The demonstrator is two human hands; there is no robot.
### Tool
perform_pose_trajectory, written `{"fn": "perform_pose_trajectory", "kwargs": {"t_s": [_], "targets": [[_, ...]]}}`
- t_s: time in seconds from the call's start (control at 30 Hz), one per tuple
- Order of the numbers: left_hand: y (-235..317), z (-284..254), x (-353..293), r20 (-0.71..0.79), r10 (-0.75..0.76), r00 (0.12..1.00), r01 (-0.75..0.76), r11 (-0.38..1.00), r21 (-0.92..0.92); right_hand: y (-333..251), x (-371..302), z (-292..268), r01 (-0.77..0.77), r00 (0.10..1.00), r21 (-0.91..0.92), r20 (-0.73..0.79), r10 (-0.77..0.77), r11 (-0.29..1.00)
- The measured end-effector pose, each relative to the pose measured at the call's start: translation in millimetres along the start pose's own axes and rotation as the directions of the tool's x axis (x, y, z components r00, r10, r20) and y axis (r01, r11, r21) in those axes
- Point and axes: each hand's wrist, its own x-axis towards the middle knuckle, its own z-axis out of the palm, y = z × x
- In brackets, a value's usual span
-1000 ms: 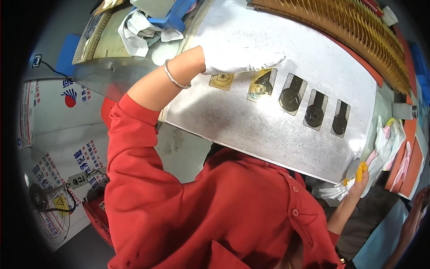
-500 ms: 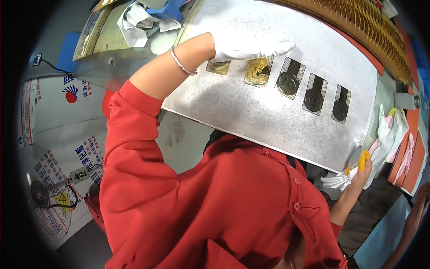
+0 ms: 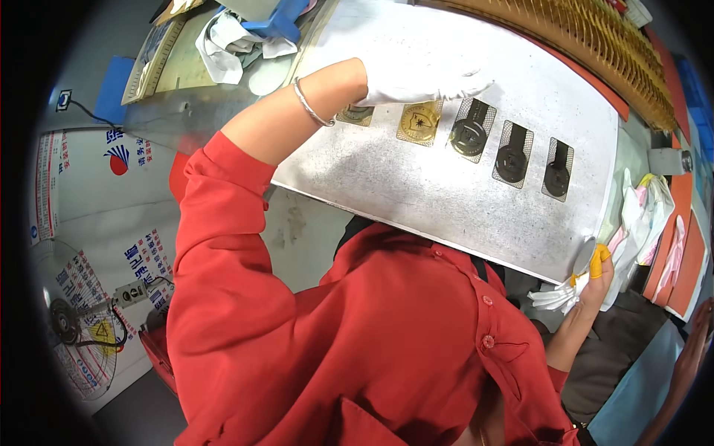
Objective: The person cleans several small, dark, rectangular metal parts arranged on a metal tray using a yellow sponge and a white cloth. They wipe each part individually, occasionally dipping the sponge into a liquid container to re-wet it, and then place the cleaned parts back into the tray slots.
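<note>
My left hand point(image 3: 424, 85), in a white glove with a silver bangle at the wrist, reaches over the pale work board point(image 3: 357, 178). Its fingers stretch to the right, just above a row of flat rectangular metal pieces with round emblems. A gold piece point(image 3: 419, 123) lies beside the glove, with a dark piece point(image 3: 471, 129) under the fingertips. More dark pieces point(image 3: 512, 154) continue to the right. At the board's near right corner, my right hand point(image 3: 601, 275) pinches a round grey disc point(image 3: 584, 256). Yellow covers sit on its fingertips, and white glove fingers point(image 3: 554, 299) spread below.
A ridged brown rack point(image 3: 580, 52) runs along the far edge. White cloth point(image 3: 223, 44) and a blue holder point(image 3: 279, 22) are at the far left. Plastic bags point(image 3: 643, 219) hang at the right. A caged fan point(image 3: 67, 320) stands at lower left.
The metal pieces and board appear shifted slightly left in view. My left hand now covers the upper part of the gold piece less. The right hand still holds the disc.
</note>
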Motion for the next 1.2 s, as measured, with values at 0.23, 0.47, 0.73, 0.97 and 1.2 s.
{"fn": "perform_pose_trajectory", "kwargs": {"t_s": [0.23, 0.47, 0.73, 0.97, 1.2], "targets": [[16, 7, 8, 0.017, -0.015, 1.0, 0.015, 1.0, -0.003, -1, 0, 4, 0.012, 1.0, 0.014, 0.005, -0.012, 1.0], [11, 13, 20, 0.01, -0.038, 0.999, 0.037, 0.999, 0.018, 8, -2, -3, -0.019, 1.0, 0.061, -0.015, 0.02, 0.998], [34, 11, 23, 0.066, 0.012, 0.998, -0.011, 1.0, -0.021, 3, -1, -1, -0.004, 0.999, 0.053, 0.049, 0.001, 0.999], [34, 12, 45, 0.047, 0.04, 0.998, -0.038, 0.998, -0.047, 5, -3, -3, -0.013, 0.999, 0.082, 0.046, 0.009, 0.997], [22, 17, 53, 0.013, 0.159, 0.987, -0.153, 0.967, -0.202, -8, -5, 5, -0.057, 0.995, 0.107, 0.084, 0.048, 0.993]]}}
